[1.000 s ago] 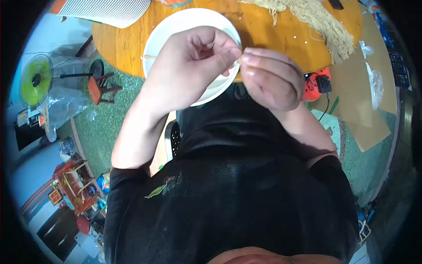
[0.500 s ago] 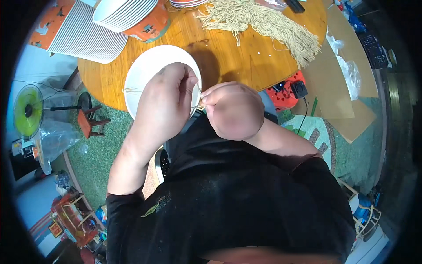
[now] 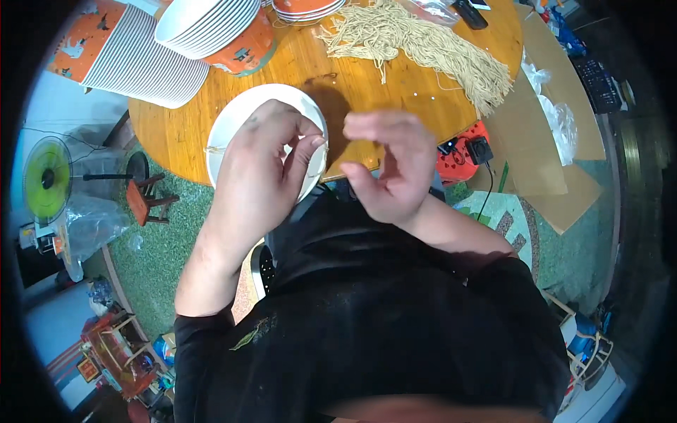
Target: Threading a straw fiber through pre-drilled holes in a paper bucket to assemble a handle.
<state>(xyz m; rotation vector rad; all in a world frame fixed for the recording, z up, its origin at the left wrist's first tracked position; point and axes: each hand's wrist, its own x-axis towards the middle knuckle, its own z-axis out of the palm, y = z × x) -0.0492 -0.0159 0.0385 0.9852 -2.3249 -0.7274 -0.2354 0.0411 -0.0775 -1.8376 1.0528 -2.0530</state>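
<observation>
A white, round paper bucket (image 3: 236,113) sits at the table's near edge, partly covered by my left hand. Tan cord (image 3: 214,150) shows at its left rim, and a short bit of the same cord is at the right rim. Over the bucket my left hand (image 3: 261,158) is closed, thumb and forefinger pinched at that right rim on what looks like the thin cord. My right hand (image 3: 398,169) is open just right of the bucket, fingers and thumb apart, holding nothing. A large bundle of tan cords (image 3: 423,46) lies on the far right of the table.
Nested orange-and-white paper buckets (image 3: 159,60) lie at the far left of the wooden table (image 3: 388,95); another stack (image 3: 226,42) is beside them. Flattened cardboard (image 3: 525,141) and a red stool (image 3: 458,155) are to the right. A green fan (image 3: 48,176) stands left.
My right hand has let go of the cord at the bucket's right rim, opened and drawn away to the right. My left hand stays pinched there. The whole view has shifted slightly.
</observation>
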